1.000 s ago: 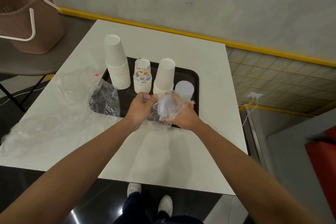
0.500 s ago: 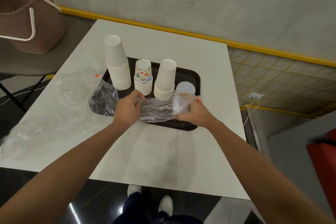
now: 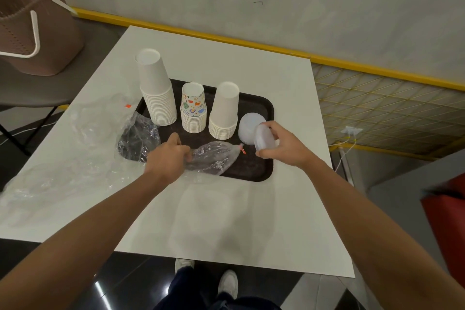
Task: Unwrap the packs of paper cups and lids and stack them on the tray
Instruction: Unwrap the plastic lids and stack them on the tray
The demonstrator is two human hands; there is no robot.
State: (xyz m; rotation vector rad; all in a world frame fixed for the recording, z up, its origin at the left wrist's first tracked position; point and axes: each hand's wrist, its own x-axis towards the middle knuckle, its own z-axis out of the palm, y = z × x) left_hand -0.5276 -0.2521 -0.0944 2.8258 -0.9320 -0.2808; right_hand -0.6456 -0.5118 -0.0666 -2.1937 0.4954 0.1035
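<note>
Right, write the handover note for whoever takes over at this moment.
Left hand: grips the empty wrapper, which lies on the tray.
Right hand: holds a lid stack, tilted, beside the lids already on the tray.
Done: three cup stacks stand upside down on the tray.
Left: set the held lid stack on the tray, probably onto the lids; pull the wrapper off the tray.
</note>
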